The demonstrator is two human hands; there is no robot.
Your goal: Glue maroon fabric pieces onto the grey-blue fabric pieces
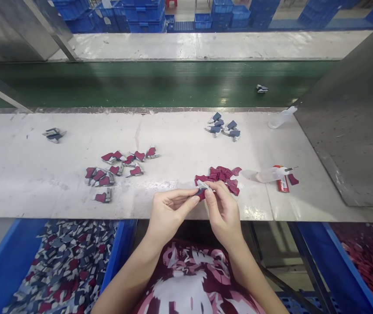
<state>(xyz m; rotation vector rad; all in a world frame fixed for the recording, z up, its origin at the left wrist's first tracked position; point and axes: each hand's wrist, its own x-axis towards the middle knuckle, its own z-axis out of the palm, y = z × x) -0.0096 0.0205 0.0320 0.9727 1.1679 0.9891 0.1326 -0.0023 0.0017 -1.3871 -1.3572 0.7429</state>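
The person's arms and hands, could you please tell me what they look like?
The left hand and right hand wear no gloves or visible rings. The forearms show no sleeve, watch or bracelet. The garment is dark maroon with a pink and white print.

Blue crates (144, 15) stand stacked beyond the green belt (140, 85).

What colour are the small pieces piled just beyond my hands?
The piled pieces are dark red, seen best in the head view.
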